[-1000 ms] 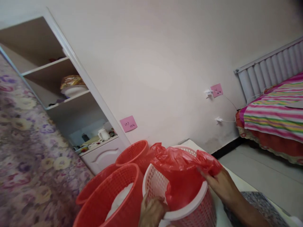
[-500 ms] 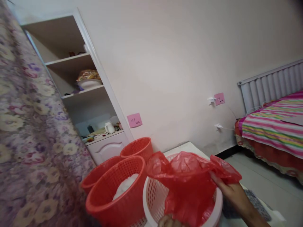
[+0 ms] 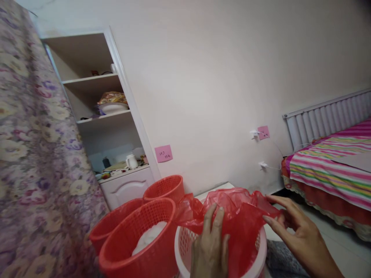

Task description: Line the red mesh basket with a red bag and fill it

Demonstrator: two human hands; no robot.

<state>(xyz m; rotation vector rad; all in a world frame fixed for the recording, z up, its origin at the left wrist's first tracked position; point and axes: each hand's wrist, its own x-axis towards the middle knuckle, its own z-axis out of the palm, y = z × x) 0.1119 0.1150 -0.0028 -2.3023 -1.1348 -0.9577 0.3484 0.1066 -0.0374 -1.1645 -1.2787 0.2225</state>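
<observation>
Clearly the red plastic bag (image 3: 232, 216) is thin, light, limp and slippery; draped over the pale basket (image 3: 185, 247), left hand (image 3: 210, 247) pressing flat, right hand (image 3: 298, 231) pinching its edge, the best hold

There is a single view, from a camera worn on the person's head. It looks forward and somewhat down across a room, tilted so that the pale plaster wall (image 3: 217, 77) and the white open shelf cabinet (image 3: 101, 116) lean to the right. The nearest things sit at the bottom edge: the pink lattice plastic basket (image 3: 185, 247) and both hands are close under the lens and partly cut off. The striped-cover bed (image 3: 333, 170) lies farther off at the right. The flowered purple curtain (image 3: 31, 173) fills the left side, probably very near the camera.
</observation>
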